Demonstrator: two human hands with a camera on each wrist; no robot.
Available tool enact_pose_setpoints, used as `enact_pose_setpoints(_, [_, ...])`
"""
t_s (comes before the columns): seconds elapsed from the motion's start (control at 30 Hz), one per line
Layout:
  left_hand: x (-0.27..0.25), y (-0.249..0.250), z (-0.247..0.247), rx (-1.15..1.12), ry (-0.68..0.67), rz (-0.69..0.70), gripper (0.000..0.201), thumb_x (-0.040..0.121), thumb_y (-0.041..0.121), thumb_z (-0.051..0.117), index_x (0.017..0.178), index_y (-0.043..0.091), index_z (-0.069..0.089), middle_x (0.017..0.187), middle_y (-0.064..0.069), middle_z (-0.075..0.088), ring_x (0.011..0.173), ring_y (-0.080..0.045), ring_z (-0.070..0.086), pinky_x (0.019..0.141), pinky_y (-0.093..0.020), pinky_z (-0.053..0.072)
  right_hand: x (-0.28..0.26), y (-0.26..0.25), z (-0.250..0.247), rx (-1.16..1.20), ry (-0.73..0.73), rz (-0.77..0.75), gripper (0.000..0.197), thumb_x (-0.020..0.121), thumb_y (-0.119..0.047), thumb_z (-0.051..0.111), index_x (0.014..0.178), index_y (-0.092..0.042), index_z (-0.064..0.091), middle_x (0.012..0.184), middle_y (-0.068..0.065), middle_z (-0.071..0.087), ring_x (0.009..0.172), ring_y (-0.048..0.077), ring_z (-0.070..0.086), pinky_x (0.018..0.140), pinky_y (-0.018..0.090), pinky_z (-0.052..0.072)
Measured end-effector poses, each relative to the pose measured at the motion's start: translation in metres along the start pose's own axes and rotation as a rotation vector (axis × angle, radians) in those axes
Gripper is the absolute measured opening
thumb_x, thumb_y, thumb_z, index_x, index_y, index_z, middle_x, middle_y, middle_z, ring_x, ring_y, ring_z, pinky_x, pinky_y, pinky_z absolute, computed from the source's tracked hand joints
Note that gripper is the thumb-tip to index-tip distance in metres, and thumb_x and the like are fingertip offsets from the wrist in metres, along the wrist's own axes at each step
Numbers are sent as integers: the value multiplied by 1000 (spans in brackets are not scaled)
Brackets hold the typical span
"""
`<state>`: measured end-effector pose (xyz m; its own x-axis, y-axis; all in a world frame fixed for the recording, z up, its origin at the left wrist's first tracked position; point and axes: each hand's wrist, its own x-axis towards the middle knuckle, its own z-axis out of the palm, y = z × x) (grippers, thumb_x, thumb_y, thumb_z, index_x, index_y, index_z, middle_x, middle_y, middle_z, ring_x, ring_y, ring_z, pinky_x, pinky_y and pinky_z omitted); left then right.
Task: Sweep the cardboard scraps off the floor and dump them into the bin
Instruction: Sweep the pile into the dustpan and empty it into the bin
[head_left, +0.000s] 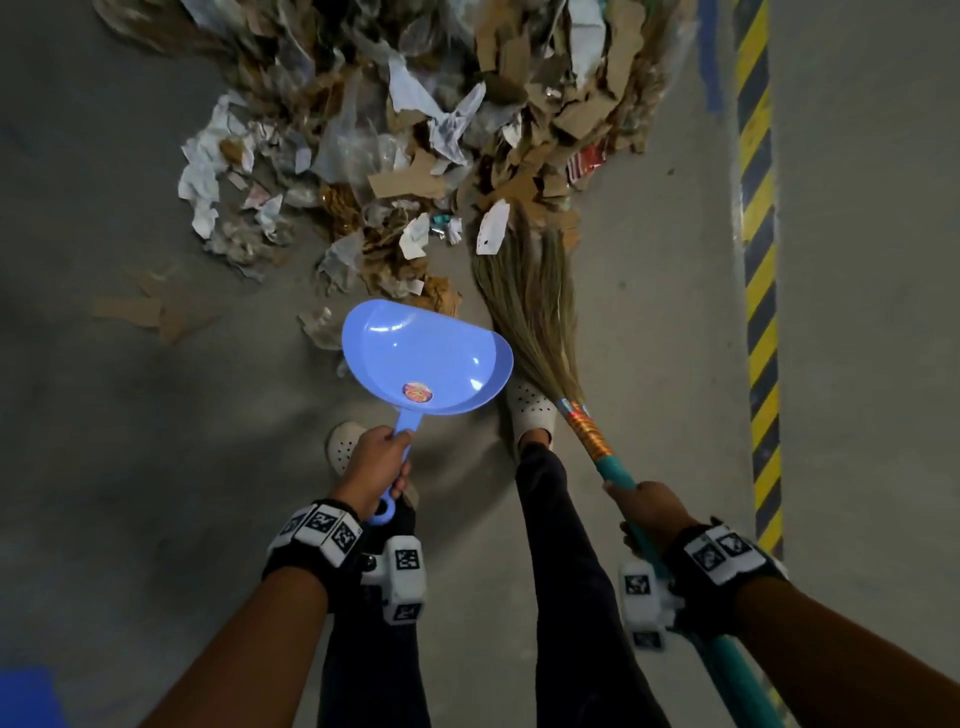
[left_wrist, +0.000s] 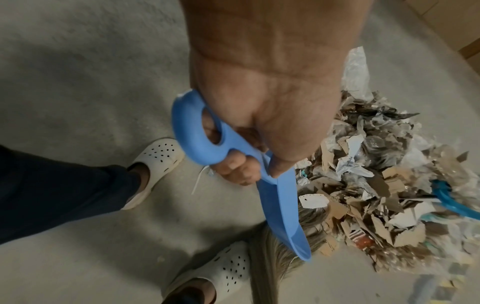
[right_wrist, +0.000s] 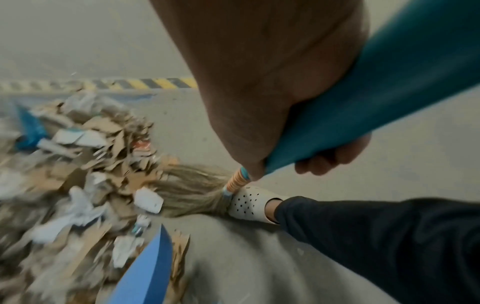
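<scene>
A big heap of cardboard scraps (head_left: 524, 171) mixed with white paper and clear plastic covers the floor ahead. My left hand (head_left: 371, 462) grips the handle of an empty blue dustpan (head_left: 423, 358), held above the heap's near edge. In the left wrist view my left hand (left_wrist: 249, 144) wraps the dustpan (left_wrist: 283, 207) handle beside the scraps (left_wrist: 376, 195). My right hand (head_left: 649, 512) holds the teal handle of a straw broom (head_left: 535, 306), whose bristles lie against the heap's near right side. The right wrist view shows my right hand (right_wrist: 285, 127) around the broom (right_wrist: 192, 189).
My two feet in white clogs (head_left: 530, 408) stand just behind the dustpan and broom. A yellow-and-black striped line (head_left: 758, 270) runs along the floor on the right. Loose cardboard pieces (head_left: 150, 312) lie apart at the left. A blue object (head_left: 26, 696) shows at the bottom left corner.
</scene>
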<state>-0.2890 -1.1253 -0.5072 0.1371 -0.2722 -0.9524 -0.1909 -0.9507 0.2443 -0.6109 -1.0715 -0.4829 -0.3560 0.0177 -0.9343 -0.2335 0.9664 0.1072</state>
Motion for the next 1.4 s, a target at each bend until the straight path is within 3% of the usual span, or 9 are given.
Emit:
enact_pose_setpoints(0.4, [-54,76,-72,67,-42,211,26,98,15,48,74,8,46,42,-6,34,27,-14,26,36,-13,19,-123,41,-82,-229,221,-352,38,87,-47,63,80,-10,60,64,5,66,52,19,62,56,38,53])
enact_pose_setpoints(0.6, [-61,118,-163,338,-91,286,27,97,14,51,72,5,46,41,-4,32,26,-12,26,35,-14,19,-163,2,-68,-113,192,-500,25,92,-38,59,110,-23,50,68,13,62,49,18,56,44,27,46])
enact_pose_setpoints(0.77, [-39,144,-341,773,-55,256,70,61,78,63,79,10,66,67,-28,61,56,-26,55,39,-22,38,-145,-51,-39,-169,208,-584,46,80,-44,66,112,-14,52,75,11,68,60,23,67,56,38,56])
enact_pose_setpoints(0.83, [-44,154,-391,800,-7,173,50,73,57,68,84,8,69,62,-23,59,50,-25,51,41,-21,38,-127,-75,-28,-290,262,-591,43,83,-27,73,113,-6,50,78,10,68,67,26,67,65,48,57])
enact_pose_setpoints(0.93, [-48,186,-427,769,-46,53,38,79,39,71,76,1,67,53,-17,53,40,-20,44,45,-20,39,-112,-111,-9,-364,343,-609,43,83,-29,74,112,-8,52,75,10,66,65,26,64,60,40,54])
enact_pose_setpoints(1.07, [-13,205,-422,839,-21,-92,29,96,22,52,78,1,60,42,-9,43,25,-15,31,32,-13,24,-87,-161,13,-460,418,-713,45,80,-57,63,105,-21,54,66,3,65,57,19,63,50,30,47])
enact_pose_setpoints(1.2, [73,171,-367,820,82,75,36,98,19,50,68,-1,56,40,-8,47,25,-14,35,29,-15,27,-32,-218,38,-610,438,-901,43,87,-58,53,111,-23,59,72,2,65,58,18,59,52,29,43])
enact_pose_setpoints(1.27, [124,143,-333,865,189,216,42,100,25,47,71,-1,60,49,-13,55,35,-19,44,39,-20,37,-3,-255,56,-677,452,-990,40,91,-52,54,115,-20,58,85,11,68,68,28,60,58,31,42])
enact_pose_setpoints(1.4, [207,102,-298,941,389,336,40,100,30,43,103,-1,68,104,-26,65,91,-35,60,78,-36,40,63,-318,88,-790,501,-1101,40,93,-50,50,115,-17,57,98,18,66,88,39,62,64,35,40])
